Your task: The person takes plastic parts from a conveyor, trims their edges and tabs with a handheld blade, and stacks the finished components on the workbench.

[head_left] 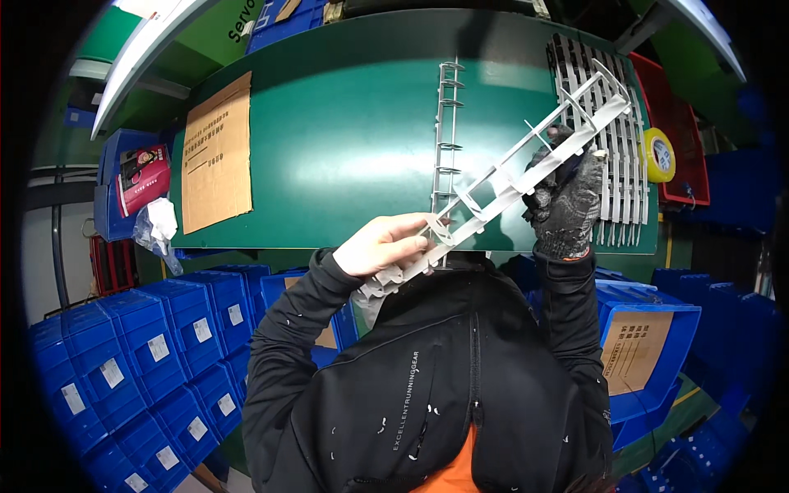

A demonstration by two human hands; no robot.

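Note:
A long light-grey ladder-like frame with curved cross ribs slants across my front, its far end up over the right side of the table. My bare left hand grips its near end, fingers and thumb closed by a rib. Farther along, my right hand, in a dark grey glove, wraps round the frame from below. A similar ribbed frame lies on the green table, left of the held one's far end. Several more grey frames lie side by side at the table's right end, partly hidden behind the held frame and my glove.
Flat cardboard lies at the table's left. A yellow tape roll and a red tray sit at the right edge. Blue bins are stacked lower left; another blue bin stands right of me. A red packet rests far left.

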